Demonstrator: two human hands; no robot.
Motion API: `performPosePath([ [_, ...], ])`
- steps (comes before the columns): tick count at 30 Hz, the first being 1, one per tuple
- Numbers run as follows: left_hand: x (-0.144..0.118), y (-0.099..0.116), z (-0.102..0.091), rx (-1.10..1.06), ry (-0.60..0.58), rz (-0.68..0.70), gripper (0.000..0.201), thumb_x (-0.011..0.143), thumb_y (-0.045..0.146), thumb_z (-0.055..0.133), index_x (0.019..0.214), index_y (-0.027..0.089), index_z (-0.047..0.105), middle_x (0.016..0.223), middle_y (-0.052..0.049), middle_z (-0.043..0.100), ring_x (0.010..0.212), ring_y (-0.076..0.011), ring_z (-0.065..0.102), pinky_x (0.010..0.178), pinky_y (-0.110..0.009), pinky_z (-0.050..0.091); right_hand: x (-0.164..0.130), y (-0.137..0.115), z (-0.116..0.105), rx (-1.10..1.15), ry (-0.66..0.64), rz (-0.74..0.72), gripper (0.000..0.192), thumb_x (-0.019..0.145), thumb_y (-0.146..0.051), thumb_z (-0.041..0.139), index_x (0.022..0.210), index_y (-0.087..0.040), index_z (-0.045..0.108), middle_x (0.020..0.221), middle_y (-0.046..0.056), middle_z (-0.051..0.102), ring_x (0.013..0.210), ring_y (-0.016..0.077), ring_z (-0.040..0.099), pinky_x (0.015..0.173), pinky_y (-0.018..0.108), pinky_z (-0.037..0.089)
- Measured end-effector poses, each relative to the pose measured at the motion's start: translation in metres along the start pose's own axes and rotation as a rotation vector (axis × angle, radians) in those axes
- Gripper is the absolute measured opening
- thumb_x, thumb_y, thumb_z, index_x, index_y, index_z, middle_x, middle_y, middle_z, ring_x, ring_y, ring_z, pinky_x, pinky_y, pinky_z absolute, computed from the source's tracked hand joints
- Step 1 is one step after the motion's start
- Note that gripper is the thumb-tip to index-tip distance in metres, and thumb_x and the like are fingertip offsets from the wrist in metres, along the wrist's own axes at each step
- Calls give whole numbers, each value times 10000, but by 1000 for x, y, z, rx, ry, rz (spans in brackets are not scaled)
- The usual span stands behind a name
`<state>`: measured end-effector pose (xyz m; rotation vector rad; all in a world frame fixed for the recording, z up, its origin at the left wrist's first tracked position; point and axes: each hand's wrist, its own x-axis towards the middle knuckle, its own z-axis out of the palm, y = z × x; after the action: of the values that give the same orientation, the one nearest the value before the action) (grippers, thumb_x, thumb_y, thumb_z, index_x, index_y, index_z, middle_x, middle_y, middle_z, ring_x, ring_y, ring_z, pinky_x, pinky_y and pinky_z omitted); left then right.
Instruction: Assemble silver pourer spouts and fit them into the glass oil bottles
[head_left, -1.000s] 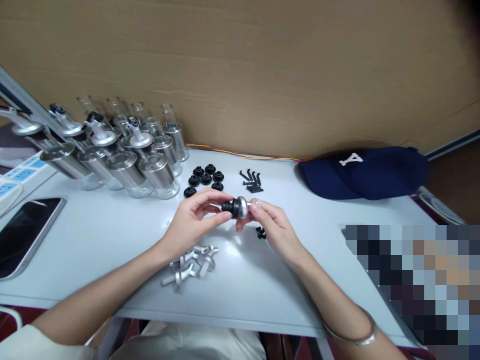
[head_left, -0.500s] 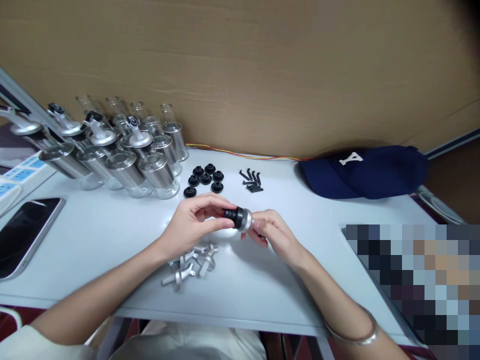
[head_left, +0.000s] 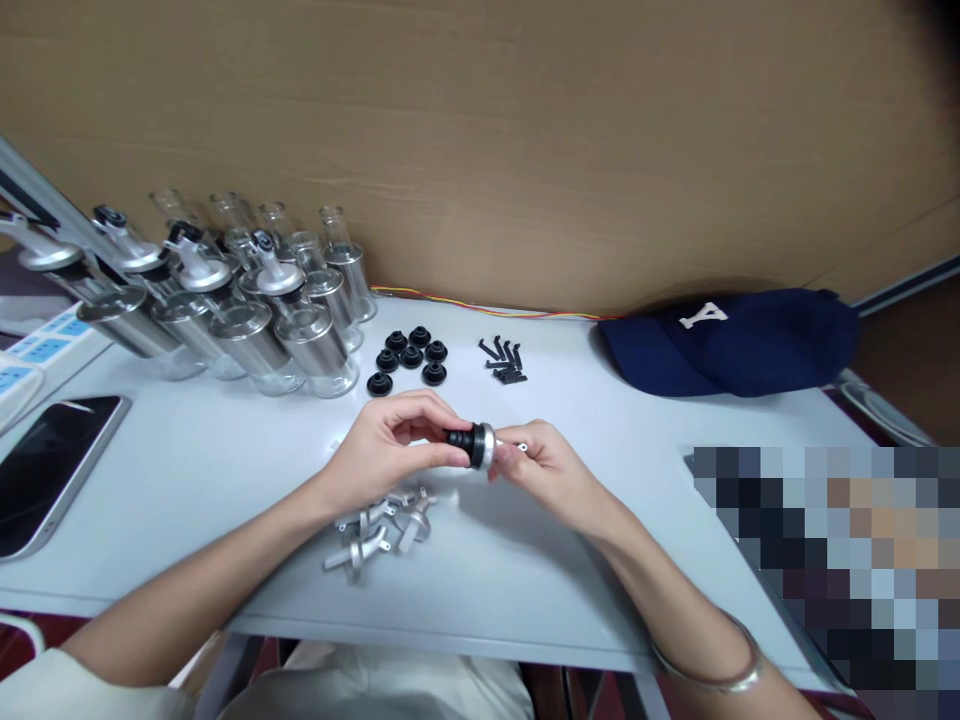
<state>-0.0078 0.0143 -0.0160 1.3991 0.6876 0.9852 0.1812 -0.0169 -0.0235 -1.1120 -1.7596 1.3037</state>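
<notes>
1. Two hands meet over the middle of the white table (head_left: 195,470), and between them is one small spout cap (head_left: 477,444) — a black rubber stopper on its left end, a silver metal collar on its right.
2. The left hand (head_left: 379,450) has its fingers curled, thumb below and fingertips above, pinching the black stopper end.
3. The right hand (head_left: 541,466) pinches the silver end, its fingertips pressed close together on the thin metal spout tip that sticks out to the right.
4. The cap is held just above the tabletop, lying sideways, not resting on it.
5. Just below the left hand lies a loose pile of silver spouts (head_left: 381,525), flat on the table.
6. Beyond the hands sit a cluster of black rubber stoppers (head_left: 409,358) and, to its right, a small heap of black clips (head_left: 504,361).
7. Further left stands a group of glass bottles (head_left: 247,300) with metal sleeves — some already carry spouts.
8. A phone (head_left: 52,465) lies at the left edge.
9. A navy cap (head_left: 731,345) rests at the back right.
10. A bangle (head_left: 712,668) circles the right wrist.
</notes>
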Motion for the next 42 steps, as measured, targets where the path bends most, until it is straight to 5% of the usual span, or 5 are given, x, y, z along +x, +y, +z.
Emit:
performPosePath([
  [11, 1, 1, -1, 102, -44, 27, 120, 668, 166, 766, 782, 168, 728, 788, -43, 675, 722, -134, 621, 683, -246, 528, 1, 2, 2, -4, -11, -25, 447, 890, -505, 404, 566, -198, 384, 526, -59, 284, 494, 87, 253, 477, 239, 220],
  [18, -1, -1, 0, 425, 104, 166, 143, 720, 233, 759, 820, 181, 670, 791, -16, 629, 734, -136, 575, 661, -250, 462, 4, -2, 4, -139, 457, -79, 92, 812, -292, 587, 819, -203, 564, 673, -34, 449, 623, 120, 437, 597, 248, 363],
  [23, -3, -4, -2, 552, 51, 299, 154, 763, 218, 731, 887, 185, 645, 808, -9, 596, 724, -123, 560, 671, -244, 484, 2, 0, 9, 152, 119, 46, 297, 886, -373, 517, 1116, -185, 519, 594, -53, 532, 536, 116, 515, 575, 263, 444],
  [28, -6, -5, -2, 540, -101, 396, 270, 823, 191, 657, 1089, 192, 613, 972, -41, 535, 818, -121, 566, 801, -266, 512, 2, 1, 10, 251, 110, 41, 339, 860, -406, 579, 1119, -196, 515, 763, 4, 638, 590, 114, 594, 632, 276, 510],
  [42, -5, -6, -4, 230, -216, 12, 273, 893, 305, 530, 1138, 198, 476, 907, -32, 589, 809, -147, 612, 736, -282, 511, -1, 0, 10, 363, 6, -3, 395, 828, -475, 626, 1067, -193, 486, 666, -30, 607, 575, 106, 595, 621, 259, 500],
])
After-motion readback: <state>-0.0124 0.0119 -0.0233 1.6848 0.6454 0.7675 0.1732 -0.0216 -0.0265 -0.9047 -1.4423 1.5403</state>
